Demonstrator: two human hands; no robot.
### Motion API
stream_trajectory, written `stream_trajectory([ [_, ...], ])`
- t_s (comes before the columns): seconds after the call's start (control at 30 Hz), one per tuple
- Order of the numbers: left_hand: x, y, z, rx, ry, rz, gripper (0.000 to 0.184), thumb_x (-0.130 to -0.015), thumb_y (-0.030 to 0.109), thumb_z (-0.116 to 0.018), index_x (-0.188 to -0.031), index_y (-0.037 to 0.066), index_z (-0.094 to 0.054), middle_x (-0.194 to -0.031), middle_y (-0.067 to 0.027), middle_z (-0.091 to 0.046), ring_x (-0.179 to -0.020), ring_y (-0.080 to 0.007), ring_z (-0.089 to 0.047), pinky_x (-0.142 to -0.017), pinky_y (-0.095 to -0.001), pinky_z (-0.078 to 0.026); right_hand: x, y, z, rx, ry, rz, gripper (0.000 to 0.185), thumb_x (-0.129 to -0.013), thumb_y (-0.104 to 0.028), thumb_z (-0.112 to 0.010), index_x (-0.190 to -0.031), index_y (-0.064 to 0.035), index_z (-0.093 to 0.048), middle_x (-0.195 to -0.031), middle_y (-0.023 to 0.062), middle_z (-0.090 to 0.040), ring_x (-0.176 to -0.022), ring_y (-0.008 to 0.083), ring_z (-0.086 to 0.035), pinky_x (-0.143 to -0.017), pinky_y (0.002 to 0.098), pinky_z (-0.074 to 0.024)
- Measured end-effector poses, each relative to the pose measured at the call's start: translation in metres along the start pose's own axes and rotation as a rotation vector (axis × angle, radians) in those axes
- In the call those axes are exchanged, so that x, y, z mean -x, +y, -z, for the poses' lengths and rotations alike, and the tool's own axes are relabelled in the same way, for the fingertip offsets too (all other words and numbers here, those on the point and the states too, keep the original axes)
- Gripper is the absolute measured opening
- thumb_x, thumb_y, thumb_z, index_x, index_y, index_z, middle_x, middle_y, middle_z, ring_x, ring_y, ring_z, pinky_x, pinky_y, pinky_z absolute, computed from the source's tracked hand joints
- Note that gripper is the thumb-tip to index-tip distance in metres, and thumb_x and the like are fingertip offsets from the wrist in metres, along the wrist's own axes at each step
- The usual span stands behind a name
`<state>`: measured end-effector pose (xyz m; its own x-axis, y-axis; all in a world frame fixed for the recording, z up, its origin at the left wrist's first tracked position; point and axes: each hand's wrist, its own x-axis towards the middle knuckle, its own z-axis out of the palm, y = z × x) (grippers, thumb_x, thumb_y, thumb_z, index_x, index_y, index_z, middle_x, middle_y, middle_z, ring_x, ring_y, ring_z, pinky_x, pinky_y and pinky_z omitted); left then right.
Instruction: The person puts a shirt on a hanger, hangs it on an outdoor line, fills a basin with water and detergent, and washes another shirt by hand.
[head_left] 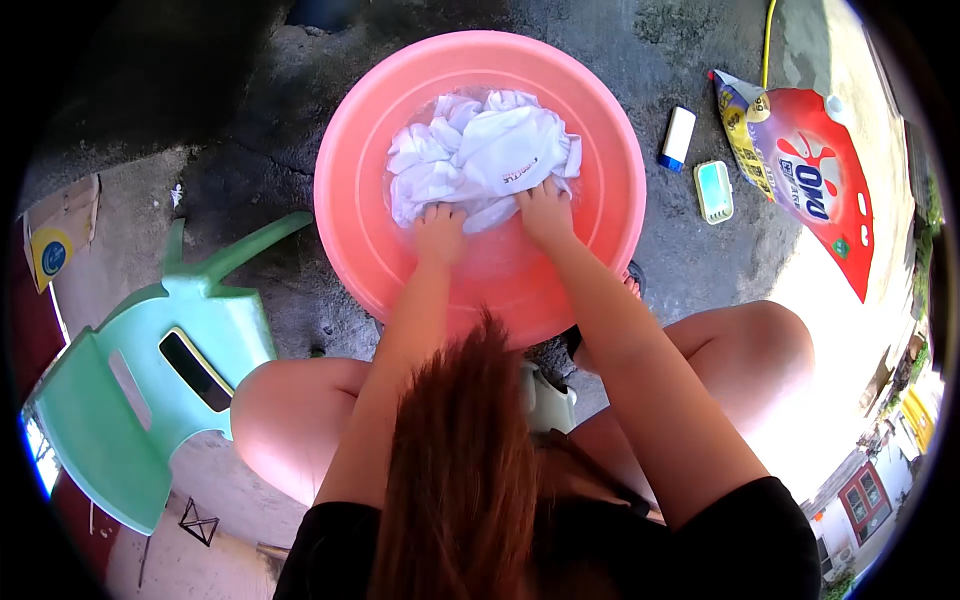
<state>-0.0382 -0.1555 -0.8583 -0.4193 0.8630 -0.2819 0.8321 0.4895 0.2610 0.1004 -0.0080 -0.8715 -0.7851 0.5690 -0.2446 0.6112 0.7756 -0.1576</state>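
Note:
A wet, bunched white garment point(515, 145) with small dark lettering lies in shallow water in a big pink washbasin point(345, 200). My left hand point(440, 232) has its fingers curled into the garment's near edge. To its right, my right hand point(547, 212) grips the same edge just below the lettering. Both thumbs and some fingertips are partly hidden by the cloth and water. My forearms reach over the basin's near side, between my bent knees.
On the ground to the right are a white bottle with a blue cap point(678, 138), a soap dish with blue-green soap point(715, 192) and a large detergent bag point(800, 165). At left, a green plastic chair point(110, 400) holds a phone point(195, 368).

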Motion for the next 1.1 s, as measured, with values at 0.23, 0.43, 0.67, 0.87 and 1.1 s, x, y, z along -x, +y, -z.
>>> stream_trajectory([
  [0.23, 0.047, 0.035, -0.012, 0.072, -0.577, 0.06, 0.039, -0.072, 0.015, -0.057, -0.11, 0.012, -0.061, -0.114, -0.0145, -0.058, -0.107, -0.0316, -0.054, -0.089, -0.0418, -0.042, 0.067, -0.025, 0.015, 0.182, -0.36, 0.046, 0.032, -0.084, -0.031, -0.047, -0.108, -0.0172, -0.063, -0.125, 0.0089, -0.047, -0.118, 0.0267, -0.041, -0.081, 0.0551, -0.0389],
  [0.43, 0.063, 0.019, 0.036, 0.192, -0.511, 0.105, 0.039, -0.072, 0.015, -0.058, -0.111, 0.007, -0.06, -0.109, -0.0204, -0.06, -0.103, -0.0351, -0.056, -0.089, -0.0412, -0.044, 0.091, -0.024, 0.038, 0.19, -0.422, 0.056, 0.028, -0.079, -0.017, -0.052, -0.105, -0.0164, -0.063, -0.103, 0.0054, -0.063, -0.095, 0.0239, -0.06, -0.074, 0.0426, -0.0468],
  [0.67, 0.06, 0.002, 0.17, 0.177, -0.143, 0.058, 0.038, -0.069, 0.008, -0.06, -0.107, 0.004, -0.06, -0.097, -0.0222, -0.063, -0.095, -0.0354, -0.06, -0.083, -0.0411, -0.047, 0.084, -0.017, 0.204, 0.191, -0.169, 0.224, 0.03, -0.078, -0.013, -0.055, -0.106, -0.0192, -0.063, -0.106, 0.0078, -0.062, -0.103, 0.0244, -0.059, -0.082, 0.0399, -0.0478],
  [0.87, 0.04, 0.013, 0.319, 0.298, 0.38, -0.088, 0.016, -0.073, 0.006, -0.056, -0.087, 0.001, -0.063, -0.078, -0.0153, -0.064, -0.075, -0.0242, -0.063, -0.069, -0.033, -0.046, 0.063, -0.017, 0.355, -0.072, 0.249, 0.296, 0.036, -0.073, -0.001, -0.053, -0.106, -0.0114, -0.062, -0.102, 0.0155, -0.061, -0.099, 0.0311, -0.059, -0.083, 0.0408, -0.0486],
  [1.1, 0.084, 0.06, 0.495, 0.794, 0.578, -0.186, 0.009, -0.077, 0.004, -0.061, -0.085, 0.001, -0.061, -0.073, 0.0016, -0.057, -0.065, -0.0052, -0.048, -0.06, -0.0208, -0.04, 0.063, -0.025, 0.507, -0.164, 0.799, 0.479, 0.036, -0.069, 0.002, -0.054, -0.103, -0.0055, -0.062, -0.094, 0.0187, -0.063, -0.094, 0.0332, -0.06, -0.083, 0.0407, -0.0473],
])
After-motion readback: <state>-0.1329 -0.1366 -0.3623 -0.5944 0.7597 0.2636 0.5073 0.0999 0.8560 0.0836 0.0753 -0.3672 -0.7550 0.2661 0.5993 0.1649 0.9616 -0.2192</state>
